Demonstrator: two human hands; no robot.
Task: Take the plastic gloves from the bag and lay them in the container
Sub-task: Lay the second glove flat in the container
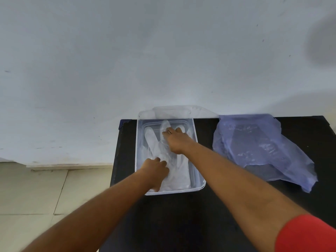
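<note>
Clear plastic gloves (pixel 158 148) in container (pixel 195 140) under both flat-spread grips: left (pixel 156 170), right (pixel 177 140).

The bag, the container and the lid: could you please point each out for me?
bag (pixel 261 148), head view, middle of the crumpled blue plastic.
container (pixel 197 171), head view, right wall.
lid (pixel 174 110), head view, clear panel leaning behind the container.

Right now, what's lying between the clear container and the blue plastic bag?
Nothing but bare black table. The head view shows an empty strip between the container and the blue plastic bag; only the right forearm crosses above it.
</note>
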